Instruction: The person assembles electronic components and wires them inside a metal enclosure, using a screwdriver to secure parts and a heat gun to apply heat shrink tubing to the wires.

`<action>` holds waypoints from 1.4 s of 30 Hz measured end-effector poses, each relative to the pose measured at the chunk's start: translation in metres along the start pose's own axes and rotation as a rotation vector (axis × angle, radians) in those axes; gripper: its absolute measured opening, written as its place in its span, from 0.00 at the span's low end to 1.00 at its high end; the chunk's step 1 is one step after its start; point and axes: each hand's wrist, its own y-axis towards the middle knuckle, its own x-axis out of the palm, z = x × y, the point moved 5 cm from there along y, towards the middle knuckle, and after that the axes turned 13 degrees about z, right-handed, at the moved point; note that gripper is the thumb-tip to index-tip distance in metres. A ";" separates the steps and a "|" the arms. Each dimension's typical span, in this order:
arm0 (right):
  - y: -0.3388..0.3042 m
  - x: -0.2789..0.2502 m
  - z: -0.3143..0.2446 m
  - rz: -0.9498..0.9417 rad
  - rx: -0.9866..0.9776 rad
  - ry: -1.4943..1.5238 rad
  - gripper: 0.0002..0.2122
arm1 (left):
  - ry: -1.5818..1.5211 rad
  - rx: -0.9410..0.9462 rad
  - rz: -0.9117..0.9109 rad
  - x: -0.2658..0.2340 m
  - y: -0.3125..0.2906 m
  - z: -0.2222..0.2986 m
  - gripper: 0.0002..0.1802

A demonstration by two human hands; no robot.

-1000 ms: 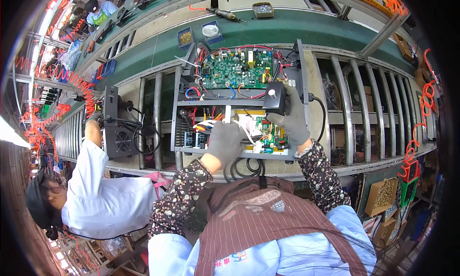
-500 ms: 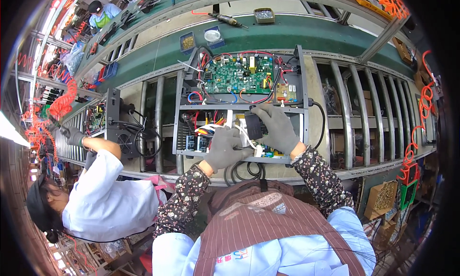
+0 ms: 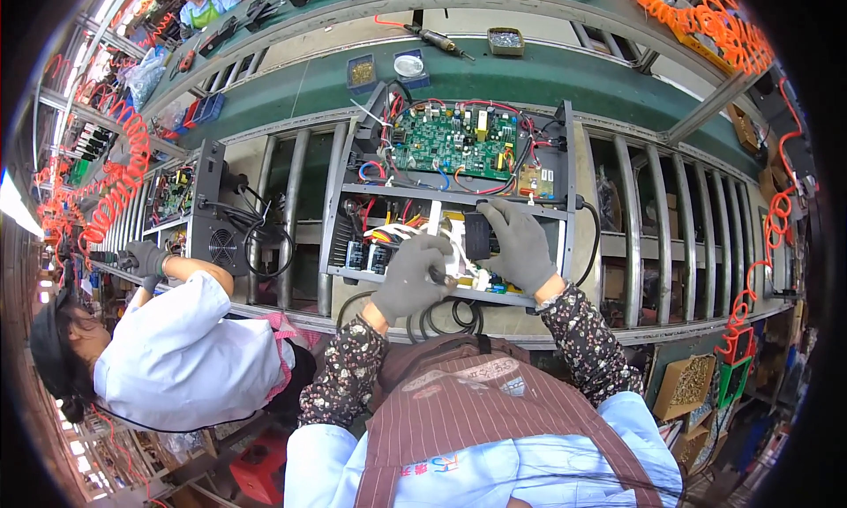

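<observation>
Lowered since a second ago, the black block [image 3: 477,235] now sits in the near compartment of the grey chassis [image 3: 339,239], toward 5 o'clock from its middle. Of the two hands, the right [image 3: 520,248] pinches the block with bent fingers over its top edge; the left [image 3: 411,279] is curled at 7 o'clock, and whether it grips anything I cannot tell. White wires [image 3: 459,243] crowd the space between left hand and block. At 12 o'clock inside the chassis lies a green circuit board [image 3: 454,144]; beyond it, a power tool [image 3: 437,41] rests on the green table [image 3: 291,89]. Another unit [image 3: 221,230] stands at 9, a co-worker [image 3: 190,349] at 8, bare rollers [image 3: 657,235] at 3.
</observation>
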 end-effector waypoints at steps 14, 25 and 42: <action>0.006 -0.001 -0.014 -0.101 0.029 -0.189 0.31 | 0.317 0.226 -0.116 0.002 -0.002 0.022 0.08; -0.001 -0.001 0.005 -0.219 0.182 0.100 0.31 | 0.629 0.063 0.095 0.009 0.049 0.012 0.08; -0.008 -0.007 0.015 -0.085 0.213 0.383 0.28 | 0.966 -0.323 -0.729 0.060 0.092 -0.051 0.17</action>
